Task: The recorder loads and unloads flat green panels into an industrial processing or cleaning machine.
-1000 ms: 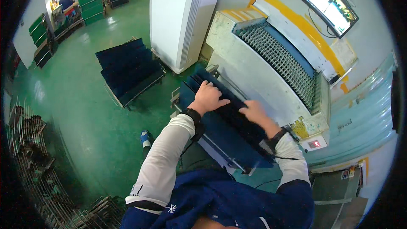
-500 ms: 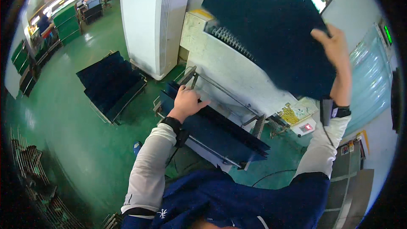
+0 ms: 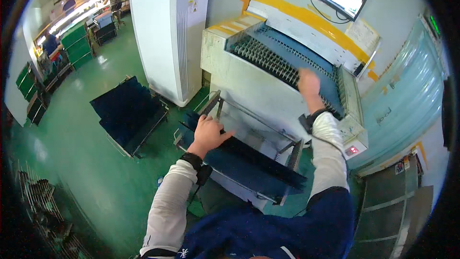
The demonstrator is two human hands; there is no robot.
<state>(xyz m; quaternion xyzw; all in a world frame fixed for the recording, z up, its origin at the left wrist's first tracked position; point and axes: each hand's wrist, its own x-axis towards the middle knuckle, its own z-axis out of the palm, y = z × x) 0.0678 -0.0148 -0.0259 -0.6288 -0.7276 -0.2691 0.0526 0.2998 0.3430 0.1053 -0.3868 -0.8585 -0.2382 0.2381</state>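
1. Left arm [image 3: 168, 201]: white-sleeved, rising from the lower edge and slanting right.
2. Left wrist [image 3: 197, 149]: black-banded, roughly in line with the forearm.
3. Left hand [image 3: 208, 135]: bare, back upward, fingers bent, thumb stretched out to the right; fingertips hidden.
4. Right arm [image 3: 329, 153]: white-sleeved, reaching farther forward, slanting slightly left.
5. Right wrist [image 3: 314, 103]: black-banded.
6. Right hand [image 3: 309, 82]: bare, blurred, fingers apparently curled.
7. The 2 hands: well apart, the right higher in view.

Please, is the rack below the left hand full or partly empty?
Partly empty: the rack holds dark panels at its near side; its far frame shows bare.
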